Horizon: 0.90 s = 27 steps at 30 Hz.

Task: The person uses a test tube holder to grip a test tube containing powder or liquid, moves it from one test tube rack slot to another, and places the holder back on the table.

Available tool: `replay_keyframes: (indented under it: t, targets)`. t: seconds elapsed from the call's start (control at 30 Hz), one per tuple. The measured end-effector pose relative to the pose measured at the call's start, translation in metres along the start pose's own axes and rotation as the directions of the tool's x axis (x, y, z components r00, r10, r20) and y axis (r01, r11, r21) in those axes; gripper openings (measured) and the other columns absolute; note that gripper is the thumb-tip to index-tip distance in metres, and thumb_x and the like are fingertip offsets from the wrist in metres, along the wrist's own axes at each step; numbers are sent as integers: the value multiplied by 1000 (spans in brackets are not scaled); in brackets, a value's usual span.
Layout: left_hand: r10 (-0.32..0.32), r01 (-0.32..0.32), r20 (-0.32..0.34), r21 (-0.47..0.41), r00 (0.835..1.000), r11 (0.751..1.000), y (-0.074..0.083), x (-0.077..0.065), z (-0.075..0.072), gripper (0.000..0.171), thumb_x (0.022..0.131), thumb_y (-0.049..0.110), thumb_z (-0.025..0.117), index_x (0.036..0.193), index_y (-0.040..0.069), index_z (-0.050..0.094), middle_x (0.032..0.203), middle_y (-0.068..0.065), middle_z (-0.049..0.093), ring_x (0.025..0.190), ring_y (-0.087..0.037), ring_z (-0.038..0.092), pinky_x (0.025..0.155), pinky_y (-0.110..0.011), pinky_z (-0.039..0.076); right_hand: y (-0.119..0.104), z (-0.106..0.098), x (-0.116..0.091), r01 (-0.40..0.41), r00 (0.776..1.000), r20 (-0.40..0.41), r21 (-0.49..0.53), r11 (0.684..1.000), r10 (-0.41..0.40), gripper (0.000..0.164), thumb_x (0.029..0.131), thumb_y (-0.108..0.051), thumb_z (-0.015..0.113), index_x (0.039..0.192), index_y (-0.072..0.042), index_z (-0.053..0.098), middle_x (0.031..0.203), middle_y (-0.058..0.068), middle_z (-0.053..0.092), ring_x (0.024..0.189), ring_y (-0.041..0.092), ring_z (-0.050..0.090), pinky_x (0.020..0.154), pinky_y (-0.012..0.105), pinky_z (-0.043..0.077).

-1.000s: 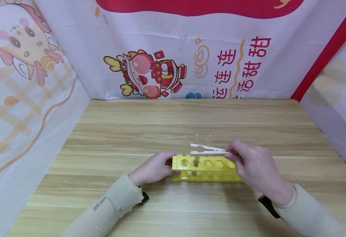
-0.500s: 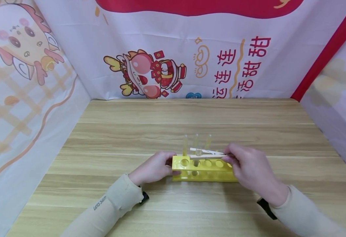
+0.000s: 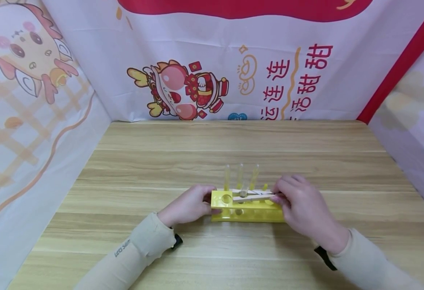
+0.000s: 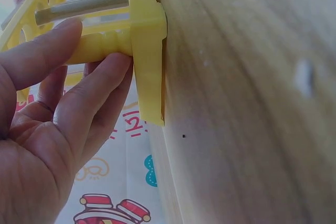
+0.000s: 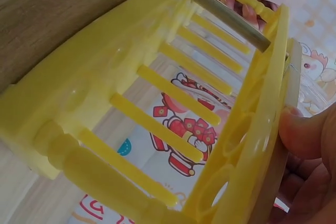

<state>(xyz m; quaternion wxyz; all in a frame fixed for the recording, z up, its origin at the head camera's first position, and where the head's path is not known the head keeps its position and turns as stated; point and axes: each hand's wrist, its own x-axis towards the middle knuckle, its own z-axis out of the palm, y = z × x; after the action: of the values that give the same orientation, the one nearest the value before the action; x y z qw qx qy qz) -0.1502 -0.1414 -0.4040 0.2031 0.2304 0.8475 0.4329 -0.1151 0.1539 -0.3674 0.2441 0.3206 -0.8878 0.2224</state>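
A yellow test tube rack [image 3: 255, 216] stands on the table. My left hand [image 3: 190, 205] holds it by the left end post [image 4: 100, 46], thumb and fingers around that post in the left wrist view. My right hand [image 3: 302, 209] pinches a wooden test tube clamp [image 3: 253, 197], lying low along the rack's top board. Its jaws sit on either side of a glass test tube [image 5: 231, 22] with greyish-brown contents, standing in the second hole from the left. Whether the jaws press on the glass, I cannot tell. Several clear tubes [image 3: 227, 177] stand along the rack's back, rounded ends up.
Bare yellow pegs [image 3: 265, 186] show behind the rack near my right hand. The wood-grain table [image 3: 161, 161] stretches around the rack. A printed white cloth [image 3: 204, 40] hangs behind the table's far edge, with more cloth at both sides.
My right hand has lowered the clamp from above the rack down to its top board, around the tube. The left hand and the rack have stayed in place.
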Motion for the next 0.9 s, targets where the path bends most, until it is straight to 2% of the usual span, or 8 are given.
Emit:
replay_keyframes:
  t: [0.3, 0.47, 0.7, 0.9]
  targets:
    - [4, -4, 0, -11, 1000, 1000, -1, 0, 0, 21, 85, 6, 78, 102, 14, 69, 94, 8, 68, 86, -12, 61, 82, -34, 51, -1, 4, -2, 31, 999, -15, -11, 999, -31, 16, 78, 0, 75, 80, -11, 64, 81, -3, 64, 77, 19, 55, 65, 37, 49]
    - [-1, 1, 2, -3, 1000, 1000, -1, 1, 0, 21, 85, 7, 78, 102, 15, 69, 95, 8, 68, 87, -12, 61, 82, -34, 51, -3, 4, -3, 42, 999, 0, -49, 998, -42, 13, 78, -2, 77, 82, -9, 67, 82, -2, 65, 77, 19, 56, 65, 37, 50]
    - [-20, 20, 4, 5, 1000, 1000, 0, 1, -1, 24, 85, 7, 78, 105, 16, 69, 98, 9, 68, 90, -11, 62, 84, -33, 50, -7, 1, -4, 62, 997, 46, -102, 993, -57, 16, 76, -2, 81, 86, -8, 71, 85, 0, 66, 80, 22, 59, 69, 39, 54]
    - [-6, 6, 1, 1, 1000, 1000, 0, 0, 0, 23, 85, 7, 78, 104, 15, 69, 97, 9, 68, 90, -11, 61, 84, -35, 50, -7, 1, -4, 89, 995, 49, -114, 989, -84, 18, 75, -1, 83, 88, -7, 71, 84, 0, 64, 80, 22, 60, 69, 38, 54]
